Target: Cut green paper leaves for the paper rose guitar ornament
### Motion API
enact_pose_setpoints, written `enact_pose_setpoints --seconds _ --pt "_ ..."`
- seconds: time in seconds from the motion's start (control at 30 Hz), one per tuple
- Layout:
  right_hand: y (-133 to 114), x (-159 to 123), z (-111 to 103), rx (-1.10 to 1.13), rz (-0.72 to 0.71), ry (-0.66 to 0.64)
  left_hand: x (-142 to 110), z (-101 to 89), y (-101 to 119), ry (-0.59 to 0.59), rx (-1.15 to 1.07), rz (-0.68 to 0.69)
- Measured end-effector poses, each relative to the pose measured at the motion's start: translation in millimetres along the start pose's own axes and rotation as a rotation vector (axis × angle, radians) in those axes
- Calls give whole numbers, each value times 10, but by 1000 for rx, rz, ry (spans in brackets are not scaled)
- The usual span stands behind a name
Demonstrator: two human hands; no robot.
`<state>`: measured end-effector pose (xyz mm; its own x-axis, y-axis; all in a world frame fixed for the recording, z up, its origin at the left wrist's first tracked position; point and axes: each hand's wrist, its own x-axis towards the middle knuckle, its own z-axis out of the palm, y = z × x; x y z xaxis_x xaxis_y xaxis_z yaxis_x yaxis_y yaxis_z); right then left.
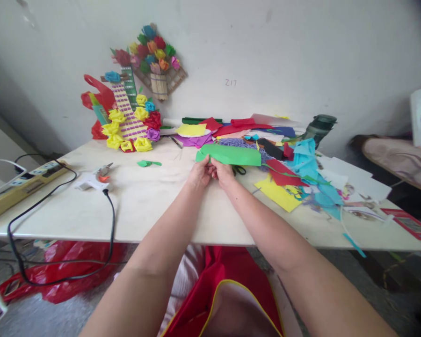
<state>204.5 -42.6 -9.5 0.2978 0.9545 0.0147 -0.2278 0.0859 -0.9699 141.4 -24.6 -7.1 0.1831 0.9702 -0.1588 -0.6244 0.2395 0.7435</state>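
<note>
A sheet of green paper (231, 154) is held between both hands above the middle of the table. My left hand (199, 173) is closed on its left end, thumb on top. My right hand (221, 172) is closed on the sheet's near edge, close beside the left. Most fingers are tucked underneath and hidden. Black scissor handles (239, 170) show just right of my right hand, partly under the paper. A small cut green paper leaf (148, 163) lies on the table to the left.
A hot glue gun (95, 180) with its black cord lies left, near a power strip (28, 185). Paper flowers (142, 143) stand at the back left. Yellow paper (279, 193), blue scraps (305, 157) and a dark bottle (319, 128) crowd the right of the table (154, 210).
</note>
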Motion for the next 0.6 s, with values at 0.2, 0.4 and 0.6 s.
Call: enact_pose_setpoints --seconds 0.2,0.4,0.6 --pt "20 3 -3 -54 -15 -29 -18 3 3 -5 8 -5" --pt "-37 -6 -15 -9 -39 4 70 -107 99 -43 -94 204" --pt "-88 3 -31 96 -140 -73 17 -105 232 -168 -100 357"
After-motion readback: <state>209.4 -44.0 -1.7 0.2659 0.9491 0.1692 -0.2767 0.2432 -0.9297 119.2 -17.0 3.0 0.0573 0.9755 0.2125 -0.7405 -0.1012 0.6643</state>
